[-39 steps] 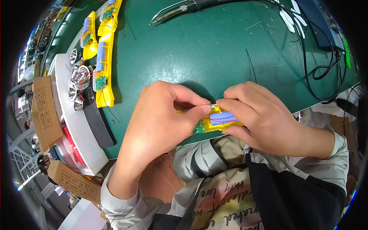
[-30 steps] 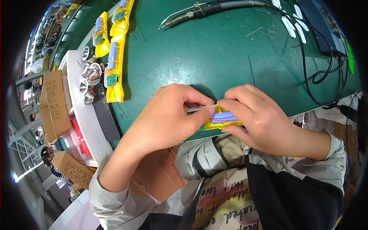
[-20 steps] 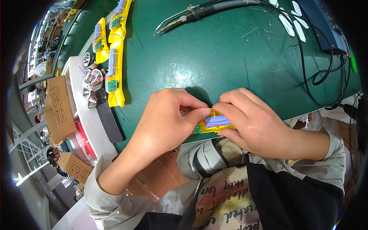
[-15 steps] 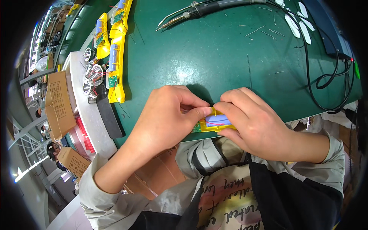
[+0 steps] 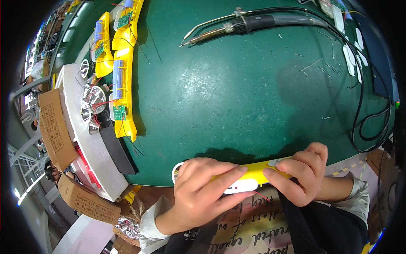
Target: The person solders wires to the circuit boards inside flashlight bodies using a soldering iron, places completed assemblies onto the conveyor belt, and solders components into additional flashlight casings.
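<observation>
A yellow plastic flashlight housing [image 5: 257, 171] is held level between my two hands at the near table edge. My left hand [image 5: 202, 188] wraps its left part, thumb below and fingers over the top. A round silver reflector [image 5: 176, 172] shows past those fingers. Under the index finger lies a white oval panel [image 5: 242, 186] on the housing's near side. My right hand [image 5: 300, 175] pinches the right end, where a small pale grey piece [image 5: 273, 163] shows by the fingertips. One thin red wire [image 5: 263, 196] sticks out below. The inside of the housing is hidden.
Yellow half-shells [image 5: 129, 84] with blue cells and green boards line the left side, beside loose reflectors [image 5: 97, 96], a white foam block [image 5: 69, 91] and a black block [image 5: 119, 148]. A soldering iron [image 5: 249, 24] lies at the back. White strips [image 5: 349, 60] and black cable [image 5: 358, 127] are right.
The housing has been turned and brought nearer to me: its blue cell no longer shows, its outer side and white panel do. Both hands have moved down with it. The view has shifted.
</observation>
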The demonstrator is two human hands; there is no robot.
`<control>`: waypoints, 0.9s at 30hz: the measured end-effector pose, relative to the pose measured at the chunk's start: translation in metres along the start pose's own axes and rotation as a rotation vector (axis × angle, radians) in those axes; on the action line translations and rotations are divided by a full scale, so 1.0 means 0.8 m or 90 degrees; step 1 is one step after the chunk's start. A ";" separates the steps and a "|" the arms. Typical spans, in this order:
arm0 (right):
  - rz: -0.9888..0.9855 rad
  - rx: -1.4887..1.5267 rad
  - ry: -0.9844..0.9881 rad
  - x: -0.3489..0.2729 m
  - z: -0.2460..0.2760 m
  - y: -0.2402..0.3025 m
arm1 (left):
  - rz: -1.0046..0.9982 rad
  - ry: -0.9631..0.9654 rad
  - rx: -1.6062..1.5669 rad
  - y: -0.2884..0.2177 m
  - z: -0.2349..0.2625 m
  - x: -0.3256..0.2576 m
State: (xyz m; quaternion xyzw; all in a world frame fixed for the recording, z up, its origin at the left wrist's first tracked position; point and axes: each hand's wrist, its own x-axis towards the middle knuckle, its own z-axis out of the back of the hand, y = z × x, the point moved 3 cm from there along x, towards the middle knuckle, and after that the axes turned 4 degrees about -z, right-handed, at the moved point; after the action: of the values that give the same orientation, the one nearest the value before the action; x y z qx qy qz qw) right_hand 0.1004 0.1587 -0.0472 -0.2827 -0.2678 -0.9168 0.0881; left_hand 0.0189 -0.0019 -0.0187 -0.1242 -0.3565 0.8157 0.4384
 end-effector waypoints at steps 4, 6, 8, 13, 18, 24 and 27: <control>-0.005 0.012 0.008 0.005 0.003 -0.001 | 0.039 -0.031 -0.034 0.002 0.002 -0.003; -0.010 0.000 0.071 0.014 0.004 -0.004 | 0.104 0.003 -0.048 0.006 0.008 0.002; -0.036 0.038 0.128 0.023 0.001 -0.007 | 0.149 0.007 -0.011 0.011 0.018 0.014; -0.062 0.041 0.251 0.040 0.004 -0.017 | 0.077 -0.165 0.034 0.031 0.053 -0.003; -0.019 -0.023 0.221 0.040 0.028 -0.012 | 0.147 -0.389 0.046 0.035 0.060 -0.073; -0.052 -0.041 0.223 0.027 0.043 -0.022 | 0.020 -0.237 0.139 0.028 0.072 -0.066; -0.020 -0.040 0.220 0.030 0.043 -0.014 | -0.060 -0.172 0.145 0.025 0.062 -0.038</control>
State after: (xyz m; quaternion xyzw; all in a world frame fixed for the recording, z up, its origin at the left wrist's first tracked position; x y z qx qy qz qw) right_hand 0.0935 0.1863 -0.0151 -0.1191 -0.2244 -0.9610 0.1094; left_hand -0.0012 -0.0573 -0.0003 0.0537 -0.3227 0.8384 0.4359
